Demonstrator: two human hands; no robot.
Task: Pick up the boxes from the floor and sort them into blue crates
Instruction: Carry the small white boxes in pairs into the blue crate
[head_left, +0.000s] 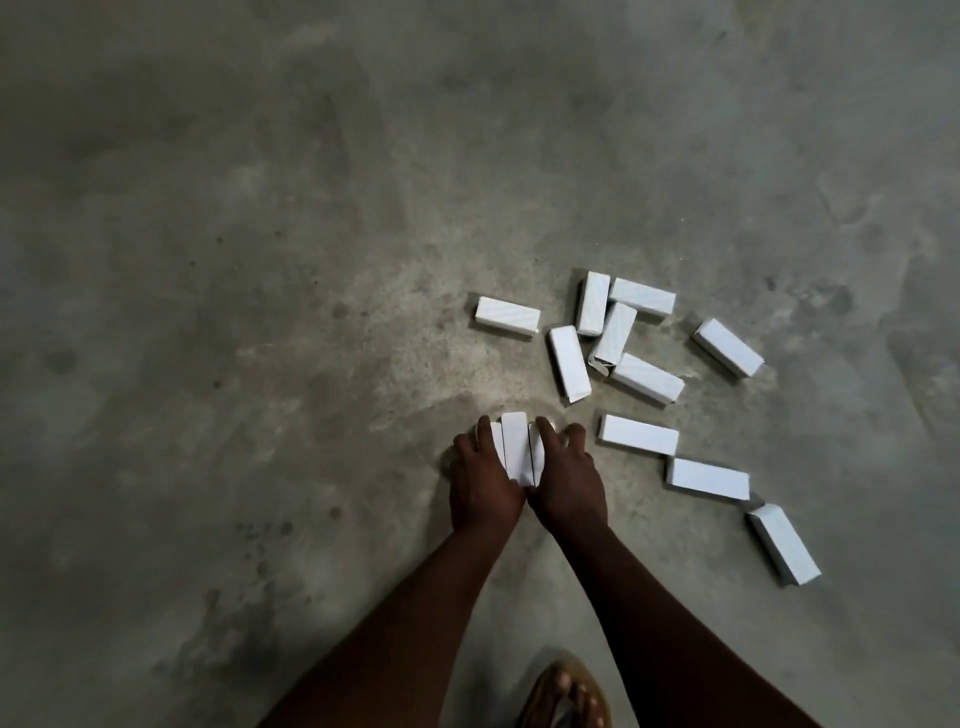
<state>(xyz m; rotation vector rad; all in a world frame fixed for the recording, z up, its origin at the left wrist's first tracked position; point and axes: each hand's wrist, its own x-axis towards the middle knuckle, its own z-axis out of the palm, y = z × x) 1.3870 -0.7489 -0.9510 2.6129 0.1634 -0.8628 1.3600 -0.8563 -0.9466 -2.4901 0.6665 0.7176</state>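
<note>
Left hand (480, 480) and right hand (569, 483) are pressed in from either side of a bundle of small white rectangular cardboard boxes (517, 447), fingers (548, 434) curled over the top edges and closed on the bundle. It sits low over the grey stained concrete floor (260, 260); can't tell if it's lifted or resting.

Risks, as I judge them:
- Bundle is held by side squeeze only. If pressure eases on the lift, the middle box likely slides out the bottom.
- Boxes look light and thin-walled; too much squeeze could crush them.
- Reaching right for more with hands full means one hand lets go, and the stack fans out.
- One box in the pile has an end flap popped open (598, 365) (could snag, or spill contents if any).
- Sandalled foot (563, 693) at the bottom edge is close to the hands; a dropped box lands by it.
- No blue crates in view, so the carry is of unknown length.

Counts, left to right:
- Hands: 2.
- Boxes in the bundle: about 3 visible (more may be hidden by the hands).
- Loose boxes on floor: 10. One lone box (508, 318), a touching cluster of five (613, 332), one outlier further right (727, 347), three in a loose diagonal line at lower right (707, 479).
- Feet: 1.
</note>
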